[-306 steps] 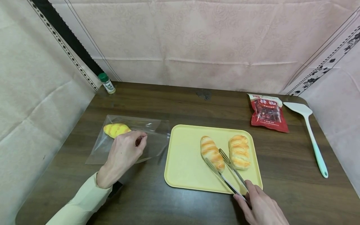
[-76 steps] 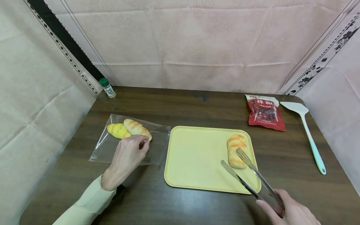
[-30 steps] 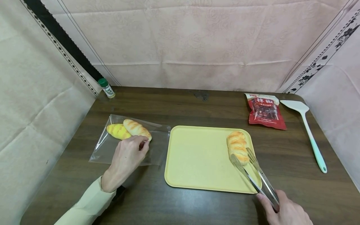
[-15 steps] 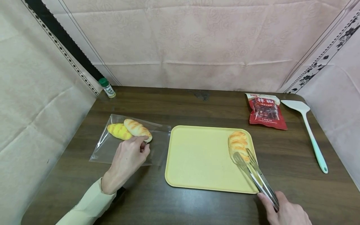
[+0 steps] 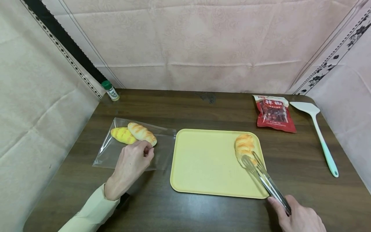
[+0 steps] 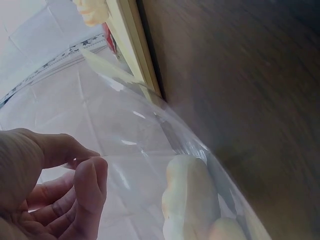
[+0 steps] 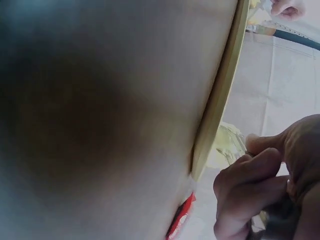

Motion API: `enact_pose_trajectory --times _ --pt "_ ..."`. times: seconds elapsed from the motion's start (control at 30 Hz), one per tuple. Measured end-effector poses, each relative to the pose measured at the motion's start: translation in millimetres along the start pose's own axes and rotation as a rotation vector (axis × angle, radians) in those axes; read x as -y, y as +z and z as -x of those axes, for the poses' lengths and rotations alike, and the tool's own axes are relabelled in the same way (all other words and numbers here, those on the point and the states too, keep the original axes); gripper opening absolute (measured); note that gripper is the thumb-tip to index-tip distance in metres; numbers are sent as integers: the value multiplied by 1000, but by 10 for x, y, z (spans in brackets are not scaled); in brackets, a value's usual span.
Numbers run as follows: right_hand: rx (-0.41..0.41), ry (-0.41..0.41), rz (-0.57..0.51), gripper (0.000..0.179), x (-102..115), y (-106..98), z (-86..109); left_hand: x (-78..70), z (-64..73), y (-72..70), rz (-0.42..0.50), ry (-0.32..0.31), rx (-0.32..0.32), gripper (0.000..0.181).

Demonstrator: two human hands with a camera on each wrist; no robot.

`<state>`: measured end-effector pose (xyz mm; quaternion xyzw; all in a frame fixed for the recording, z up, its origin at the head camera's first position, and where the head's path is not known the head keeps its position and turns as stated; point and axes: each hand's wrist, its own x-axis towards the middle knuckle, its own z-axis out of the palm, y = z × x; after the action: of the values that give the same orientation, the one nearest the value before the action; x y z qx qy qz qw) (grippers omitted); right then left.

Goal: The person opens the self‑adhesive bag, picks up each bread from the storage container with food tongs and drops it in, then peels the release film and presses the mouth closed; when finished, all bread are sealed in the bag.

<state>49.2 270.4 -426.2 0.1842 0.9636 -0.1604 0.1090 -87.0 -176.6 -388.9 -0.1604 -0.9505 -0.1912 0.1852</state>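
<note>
My left hand (image 5: 129, 166) pinches the upper edge of a clear plastic bag (image 5: 163, 154), its thumb and finger meeting at the film in the left wrist view. Inside lie a yellow bread (image 5: 122, 135) and a striped bread roll (image 5: 141, 131), side by side. With my right hand (image 5: 299, 215) I hold metal tongs (image 5: 268, 183) by their handle end. The tong tips stand around the near end of a golden bread loaf (image 5: 244, 144), which rests on the right part of a pale yellow tray (image 5: 203, 164). Whether the tips press it firmly I cannot tell.
A red snack packet (image 5: 275, 114) lies at the back right, beside a white spatula (image 5: 321, 137) with a mint handle. At the back left corner stands a green-capped bottle (image 5: 110, 91). Cloth walls (image 5: 185, 45) enclose the wooden table (image 5: 185, 212) behind and at the sides.
The striped roll has gone from the tray into the bag since the oldest frame. The tongs have moved to the golden loaf and their tips have drawn together. My left hand stays nearly still.
</note>
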Motion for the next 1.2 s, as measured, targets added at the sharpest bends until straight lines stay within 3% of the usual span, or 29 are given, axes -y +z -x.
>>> enact_pose_trajectory --times 0.13,0.2,0.37,0.57,0.67,0.9,1.2 --pt "4 -32 15 58 -2 -81 -25 6 -3 -2 -4 -2 2 13" --pt "-47 -69 13 55 2 -94 -18 7 -5 -2 -7 0 -1 13" --pt "-207 -224 -13 41 39 -89 -3 17 8 -4 -8 13 -20 11" --pt "-307 -442 -31 37 182 -158 -94 22 18 -11 -2 21 -38 9" --pt "-325 -506 -24 36 297 -235 -151 19 17 -13 -8 24 -44 8" --pt "-275 -574 27 40 605 -351 -291 27 15 -20 -7 33 -72 9" --pt "-328 -833 86 45 923 -344 -505 27 19 -14 -18 49 -87 9"
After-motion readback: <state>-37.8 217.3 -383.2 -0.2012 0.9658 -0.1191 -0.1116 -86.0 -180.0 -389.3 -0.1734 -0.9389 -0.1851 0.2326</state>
